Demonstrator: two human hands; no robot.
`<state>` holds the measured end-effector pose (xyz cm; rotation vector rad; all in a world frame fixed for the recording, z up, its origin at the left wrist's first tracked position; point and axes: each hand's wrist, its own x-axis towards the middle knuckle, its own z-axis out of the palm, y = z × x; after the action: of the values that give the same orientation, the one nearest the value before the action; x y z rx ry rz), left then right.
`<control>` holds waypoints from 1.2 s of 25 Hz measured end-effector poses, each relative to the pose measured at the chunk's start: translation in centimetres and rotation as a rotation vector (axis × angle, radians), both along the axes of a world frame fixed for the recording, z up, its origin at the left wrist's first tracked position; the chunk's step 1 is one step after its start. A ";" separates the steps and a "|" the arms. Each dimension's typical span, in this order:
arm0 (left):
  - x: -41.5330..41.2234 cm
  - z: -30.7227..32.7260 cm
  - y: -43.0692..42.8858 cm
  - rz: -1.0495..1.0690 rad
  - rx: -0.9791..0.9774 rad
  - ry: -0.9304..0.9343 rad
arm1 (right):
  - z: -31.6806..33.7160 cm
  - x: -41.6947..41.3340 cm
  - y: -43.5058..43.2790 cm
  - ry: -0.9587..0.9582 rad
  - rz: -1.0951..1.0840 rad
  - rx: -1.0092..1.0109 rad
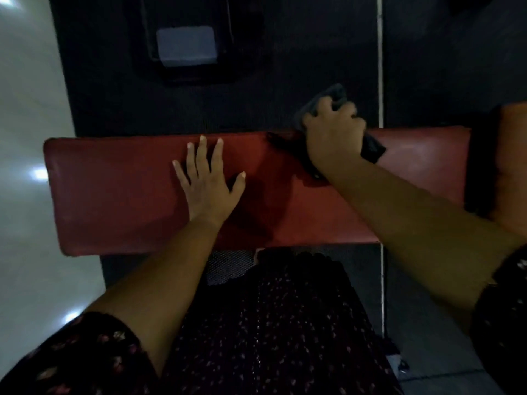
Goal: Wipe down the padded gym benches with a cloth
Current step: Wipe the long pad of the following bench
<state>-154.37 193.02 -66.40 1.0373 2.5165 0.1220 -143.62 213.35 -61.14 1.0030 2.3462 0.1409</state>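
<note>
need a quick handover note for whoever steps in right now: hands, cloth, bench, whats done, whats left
Left hand: open, palm flat on the red padded bench, left of its middle.
Right hand: grips the bunched dark grey cloth, pressing it on the bench's far edge, right of middle.
Done: wiping is under way; the picture does not show which parts are already wiped.
Left: probably the rest of the red top, then the orange pad at the right edge of the view.
</note>
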 end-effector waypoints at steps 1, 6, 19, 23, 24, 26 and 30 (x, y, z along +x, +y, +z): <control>0.5 0.1 1.3 -0.021 -0.007 0.002 | 0.0 0.6 0.9 -0.050 -0.049 0.024; 3.5 0.2 7.6 -0.236 -0.044 -0.049 | -0.1 3.7 4.0 0.092 0.174 -0.193; 11.0 -1.4 15.2 -0.615 0.023 0.079 | -0.1 10.1 9.1 0.118 -0.161 -0.179; 10.9 -1.9 14.8 -0.616 0.130 0.067 | -0.1 19.0 11.6 0.250 -0.186 -0.124; 10.9 -2.0 14.8 -0.609 0.136 0.056 | -0.1 20.9 12.0 0.230 -0.338 -0.062; 10.9 -2.1 14.7 -0.611 0.151 0.041 | -0.1 22.6 12.0 0.196 -0.679 -0.038; 10.7 -1.6 15.0 -0.637 0.070 0.050 | -0.4 23.7 11.5 0.422 -0.737 -0.182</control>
<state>-143.67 208.00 -67.98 1.8261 2.1097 -0.0035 -119.92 224.85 -61.54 1.8546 2.1071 -0.6077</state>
